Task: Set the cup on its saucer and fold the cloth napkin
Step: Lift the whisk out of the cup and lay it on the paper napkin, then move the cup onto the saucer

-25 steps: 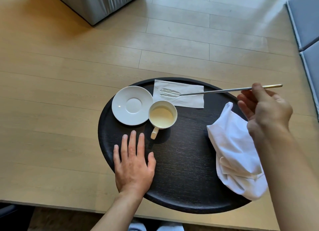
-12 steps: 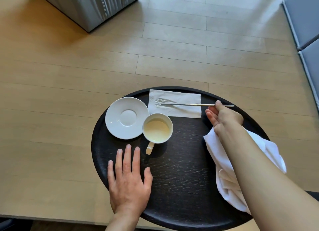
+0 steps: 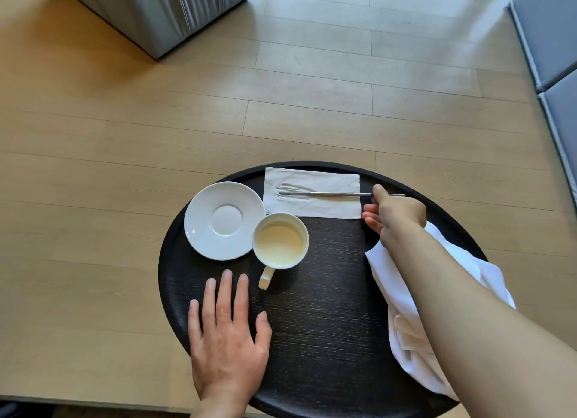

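Head view: 1 round black tray (image 3: 327, 308) with a fine wood grain and a low raised rim sits on a pale wood-grain table (image 3: 93, 168). On its far left lies 1 round white glazed saucer (image 3: 199, 230), smooth, with a circular well at the centre, bare of any cup. The cup (image 3: 280, 241), white and round with a pale creamy interior, stands upright on the tray at the saucer's near-right edge, rim just overlapping the saucer's rim in this view; whether they touch cannot be told. Its looped handle points toward the camera.

A rectangular white paper napkin (image 3: 312, 204) lies flat at the tray's far edge, its surface dimpled and creased on the left. A thin straight metal utensil (image 3: 327, 194) lies across it, its left end on the creases.

The right hand (image 3: 395, 213) grips the utensil's right end, thumb on top and fingers curled beneath. The white cloth napkin (image 3: 402, 293) lies crumpled and unfolded in soft rumpled folds on the tray's right side, partly hidden under the right forearm.

The left hand (image 3: 226, 333) rests palm down on the tray's near left, fingers spread, holding nothing, fingertips near the cup handle but apart from it
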